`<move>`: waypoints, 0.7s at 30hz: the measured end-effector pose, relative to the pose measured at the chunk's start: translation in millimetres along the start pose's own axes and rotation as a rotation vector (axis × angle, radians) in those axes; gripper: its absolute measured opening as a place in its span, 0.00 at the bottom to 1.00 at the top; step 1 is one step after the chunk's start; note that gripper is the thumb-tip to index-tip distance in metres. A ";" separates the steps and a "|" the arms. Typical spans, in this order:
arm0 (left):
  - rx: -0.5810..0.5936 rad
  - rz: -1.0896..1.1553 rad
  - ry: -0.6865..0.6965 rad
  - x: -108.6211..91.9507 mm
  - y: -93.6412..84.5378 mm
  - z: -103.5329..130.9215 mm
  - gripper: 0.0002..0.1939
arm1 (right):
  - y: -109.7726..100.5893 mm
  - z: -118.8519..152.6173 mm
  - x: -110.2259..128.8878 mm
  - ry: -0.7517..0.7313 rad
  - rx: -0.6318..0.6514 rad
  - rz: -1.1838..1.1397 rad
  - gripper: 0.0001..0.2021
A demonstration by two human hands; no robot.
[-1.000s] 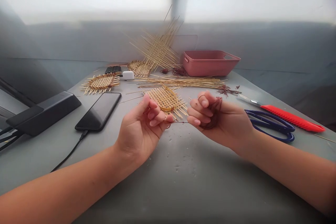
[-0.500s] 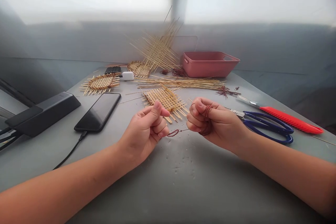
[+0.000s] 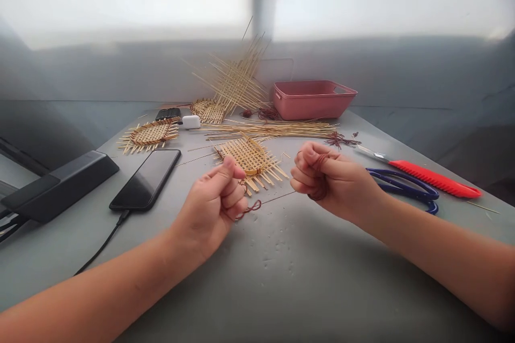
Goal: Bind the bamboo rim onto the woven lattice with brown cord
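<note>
A thin brown cord (image 3: 277, 198) runs taut between my two hands, above the grey table. My left hand (image 3: 215, 201) is closed on one end, and a small twisted loop of the cord (image 3: 254, 206) sticks out below its fingers. My right hand (image 3: 324, 171) is closed on the other end, with turns of cord wrapped round its fingers. Just behind the hands lies a woven bamboo piece (image 3: 249, 158) with a raised curved rim and loose strip ends. My right hand partly covers the blue-handled scissors (image 3: 406, 185).
A red-handled cutter (image 3: 434, 177) lies at right. Left are a phone (image 3: 145, 179) on a cable and a black box (image 3: 60, 182). Behind are bamboo strips (image 3: 277, 129), a pink bin (image 3: 314, 101), brown cord scraps (image 3: 341, 140), a white case (image 3: 191, 121) and other woven pieces (image 3: 148, 134).
My hands have moved apart, the left one going left, and the cord stretch between them has grown longer. The whole view has shifted slightly.
</note>
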State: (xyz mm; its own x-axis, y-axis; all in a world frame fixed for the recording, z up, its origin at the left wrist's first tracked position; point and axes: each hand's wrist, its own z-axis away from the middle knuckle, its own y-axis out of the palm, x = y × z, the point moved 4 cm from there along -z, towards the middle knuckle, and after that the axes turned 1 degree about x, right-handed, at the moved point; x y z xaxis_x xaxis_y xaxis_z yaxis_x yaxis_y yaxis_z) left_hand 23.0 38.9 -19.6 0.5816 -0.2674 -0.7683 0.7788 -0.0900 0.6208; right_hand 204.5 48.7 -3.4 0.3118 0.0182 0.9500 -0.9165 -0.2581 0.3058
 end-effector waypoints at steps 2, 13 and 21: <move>-0.015 0.006 -0.008 1.1 0.7 -2.1 0.16 | -2.7 -3.6 2.3 -0.039 -0.015 0.017 0.23; 0.202 -0.522 0.105 -17.7 8.6 8.1 0.20 | -15.1 -3.8 28.6 -0.058 -0.008 0.165 0.20; 0.561 -0.535 -0.021 -21.2 24.1 32.3 0.20 | 2.8 1.8 13.2 -0.168 0.135 0.777 0.14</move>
State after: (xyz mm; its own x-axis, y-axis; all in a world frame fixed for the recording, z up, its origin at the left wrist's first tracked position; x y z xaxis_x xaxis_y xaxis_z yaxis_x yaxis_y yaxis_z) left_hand 21.9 11.5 16.7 0.1510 -0.0678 -0.9862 0.7136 -0.6829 0.1562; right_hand 206.5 46.5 9.8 -0.3591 -0.3574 0.8621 -0.8520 -0.2516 -0.4592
